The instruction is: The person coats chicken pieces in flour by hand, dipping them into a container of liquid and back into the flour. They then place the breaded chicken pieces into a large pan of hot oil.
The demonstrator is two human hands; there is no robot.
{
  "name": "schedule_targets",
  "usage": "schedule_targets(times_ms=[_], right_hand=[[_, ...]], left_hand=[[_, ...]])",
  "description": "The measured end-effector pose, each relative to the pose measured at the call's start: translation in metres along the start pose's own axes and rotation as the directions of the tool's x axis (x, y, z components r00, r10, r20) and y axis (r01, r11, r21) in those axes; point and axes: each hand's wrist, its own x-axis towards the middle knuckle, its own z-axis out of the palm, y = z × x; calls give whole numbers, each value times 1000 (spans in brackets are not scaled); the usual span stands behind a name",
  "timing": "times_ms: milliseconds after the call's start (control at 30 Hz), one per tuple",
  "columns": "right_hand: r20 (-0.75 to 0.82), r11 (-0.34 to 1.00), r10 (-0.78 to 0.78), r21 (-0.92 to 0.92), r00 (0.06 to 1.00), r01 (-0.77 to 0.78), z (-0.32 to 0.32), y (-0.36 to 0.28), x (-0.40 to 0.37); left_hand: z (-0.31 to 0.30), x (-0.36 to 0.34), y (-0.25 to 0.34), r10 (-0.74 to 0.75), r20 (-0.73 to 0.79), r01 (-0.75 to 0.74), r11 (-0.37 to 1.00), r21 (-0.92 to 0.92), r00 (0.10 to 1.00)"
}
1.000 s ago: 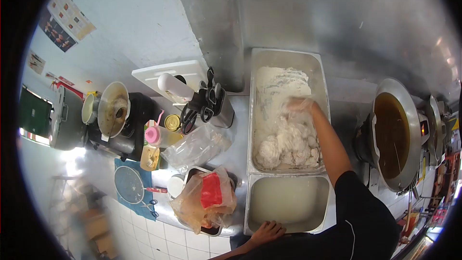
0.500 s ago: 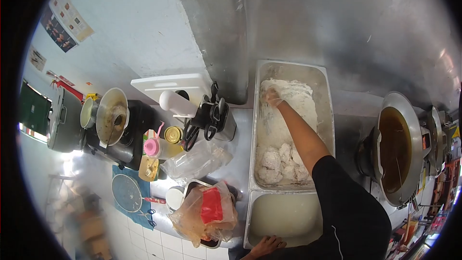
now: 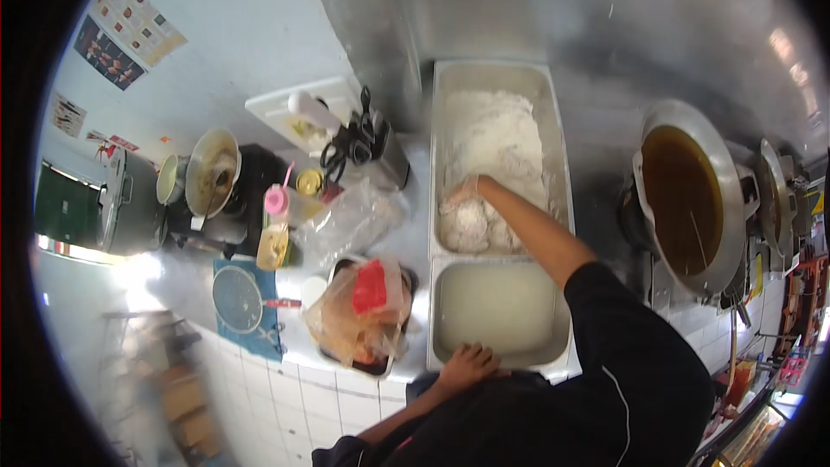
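My right hand [image 3: 465, 194], in a clear glove dusted white, is at the near end of a long metal tray [image 3: 560, 138] holding white flour [image 3: 493, 121]. Its fingers are closed around the edge of a lumpy flour-coated piece [image 3: 467, 223], partly hidden by the hand. More coated pieces [image 3: 503, 235] lie beside it. Just in front of me, a second metal pan [image 3: 564, 329] contains a pale, cloudy liquid [image 3: 493, 303]. My left hand [image 3: 469, 367] rests on this pan's near rim, fingers slightly apart and nothing held.
On the right stands a wide pan [image 3: 654, 112] of brown oil [image 3: 683, 199]. To the left are a plastic-covered tray [image 3: 372, 320], a holder [image 3: 393, 164] with black-handled tools, a clear bag [image 3: 350, 220], a pink-topped bottle [image 3: 277, 201] and a strainer [image 3: 238, 298].
My right hand has moved from the flour at the far end toward me, to the coated pieces. My left hand stays at the liquid pan's rim. The camera view has shifted.
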Motion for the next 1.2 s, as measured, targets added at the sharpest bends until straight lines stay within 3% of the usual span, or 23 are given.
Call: schedule_targets(times_ms=[300,367,500,567,633,700,833,900,967,1067,1133,1167,1200], right_hand=[[222,991,118,-93,968,-99,-66,-66,-99],[160,986,150,-99,976,-135,-67,-67,-128],[-207,975,214,-10,955,-220,-27,-45,-192],[-240,900,432,62,869,-430,-27,-61,-229],[-169,893,242,-345,955,-288,3,-45,-251],[-122,870,255,-405,959,-282,24,-44,-250],[-160,836,536,-39,829,-547,65,-56,-216],[-278,801,586,56,761,-596,82,-56,-192],[-494,800,575,170,653,-576,89,-46,-176],[-857,867,407,254,315,-429,91,-10,-161],[-932,907,344,300,113,-294,88,11,-152],[-834,858,513,502,201,-106,87,21,-155],[-699,718,658,694,280,44,87,31,-159]], left_hand=[[1,6,2,-1,-167,4,1000,14,986],[0,6,1,5,-167,-2,1000,19,986],[5,4,1,11,-188,-9,1000,15,982],[10,3,0,18,-187,-14,1000,20,982],[11,1,0,20,-193,-18,1000,13,981],[9,2,0,12,-210,-13,1000,-2,978],[9,3,1,16,-214,-23,999,-28,977],[10,2,-1,32,-214,-32,999,1,976],[10,2,-4,23,-228,-27,1000,-15,973],[7,4,0,20,-232,-27,999,-25,972],[7,5,2,22,-227,-27,999,-19,974],[9,6,1,23,-224,-27,1000,-11,974],[9,5,1,23,-217,-25,1000,-5,976]])
